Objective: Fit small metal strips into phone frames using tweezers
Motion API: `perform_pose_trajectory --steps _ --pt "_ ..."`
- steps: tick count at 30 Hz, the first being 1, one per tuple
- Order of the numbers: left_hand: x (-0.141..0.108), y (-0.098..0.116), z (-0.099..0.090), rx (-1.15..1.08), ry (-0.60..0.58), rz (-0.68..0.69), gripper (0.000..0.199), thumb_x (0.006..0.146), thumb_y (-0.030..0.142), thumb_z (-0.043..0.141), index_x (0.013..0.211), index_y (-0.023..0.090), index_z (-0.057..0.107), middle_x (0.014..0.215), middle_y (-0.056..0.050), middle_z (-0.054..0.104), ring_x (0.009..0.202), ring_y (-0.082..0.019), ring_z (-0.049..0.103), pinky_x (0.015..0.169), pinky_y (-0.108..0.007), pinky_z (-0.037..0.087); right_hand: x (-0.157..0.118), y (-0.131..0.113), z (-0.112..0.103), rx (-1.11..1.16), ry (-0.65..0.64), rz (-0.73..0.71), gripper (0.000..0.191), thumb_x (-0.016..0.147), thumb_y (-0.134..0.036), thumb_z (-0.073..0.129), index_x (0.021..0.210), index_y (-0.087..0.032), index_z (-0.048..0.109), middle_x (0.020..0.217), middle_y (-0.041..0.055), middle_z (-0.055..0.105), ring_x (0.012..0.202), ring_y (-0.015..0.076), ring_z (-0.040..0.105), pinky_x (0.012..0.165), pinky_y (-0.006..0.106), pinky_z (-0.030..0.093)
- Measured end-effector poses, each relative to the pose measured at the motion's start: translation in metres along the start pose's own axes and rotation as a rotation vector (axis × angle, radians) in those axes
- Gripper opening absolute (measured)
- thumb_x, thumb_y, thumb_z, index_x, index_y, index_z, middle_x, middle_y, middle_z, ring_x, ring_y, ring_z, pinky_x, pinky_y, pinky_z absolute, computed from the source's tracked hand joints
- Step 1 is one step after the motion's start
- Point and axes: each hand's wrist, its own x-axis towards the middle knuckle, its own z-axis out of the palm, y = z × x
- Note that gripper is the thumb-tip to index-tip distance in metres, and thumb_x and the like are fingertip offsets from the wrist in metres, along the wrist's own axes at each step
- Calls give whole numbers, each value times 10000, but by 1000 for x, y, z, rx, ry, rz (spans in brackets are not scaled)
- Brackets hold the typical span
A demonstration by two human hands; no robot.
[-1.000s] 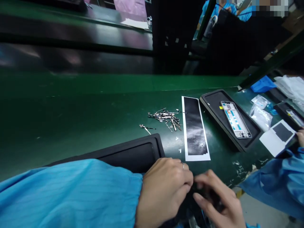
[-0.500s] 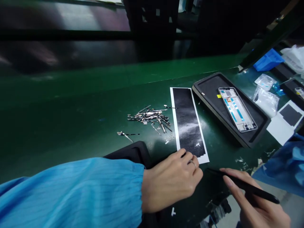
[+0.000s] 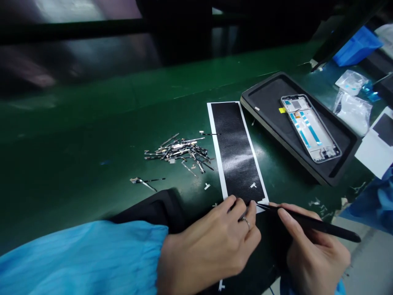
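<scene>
My left hand [image 3: 215,241], with a ring on one finger, has its fingers curled over the near end of a white-bordered sheet of narrow black strips [image 3: 238,151]. Its fingertips are hidden, so what they pinch does not show. Black tweezers [image 3: 316,225] lie in the closed grip of my right hand [image 3: 313,246]. Their tips reach the sheet's near edge, right beside my left fingers. A small white T-shaped piece [image 3: 253,185] rests on the strips. Left of the sheet lies a pile of thin flex cables [image 3: 181,151], and one cable's end overlaps the sheet.
At the right, a black foam tray [image 3: 267,88] holds a silver phone frame [image 3: 313,129]. Clear plastic bags [image 3: 353,110] and a white card with a dark square [image 3: 376,151] lie beyond it. Another black tray [image 3: 153,209] sits partly under my left arm.
My right hand has moved left and up, bringing the tweezer tips to my left fingers at the sheet's edge. The view has shifted slightly; the pile looks undisturbed.
</scene>
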Motion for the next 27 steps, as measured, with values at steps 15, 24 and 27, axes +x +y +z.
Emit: perform_pose_trajectory --steps 15,24,27 --pt "-1 2 1 11 -35 28 295 855 89 332 1009 98 584 1107 -111 606 937 -219 584 884 -341 389 6 -6 3 -52 38 -112 49 709 -178 625 696 -203 666 686 -45 651 621 77 597 618 158 469" --pt "1 3 -1 -35 -13 -37 373 840 19 239 960 84 586 1077 -117 615 934 -220 584 905 -325 379 5 3 1 358 116 302 87 602 -227 712 675 -191 680 684 25 663 623 133 625 570 179 497" --pt "3 1 -5 -329 -63 -227 304 819 34 301 895 122 583 909 -78 650 814 -193 592 820 -307 424 8 -3 2 410 181 401 170 510 -275 744 605 -153 673 625 76 653 572 171 627 558 217 504"
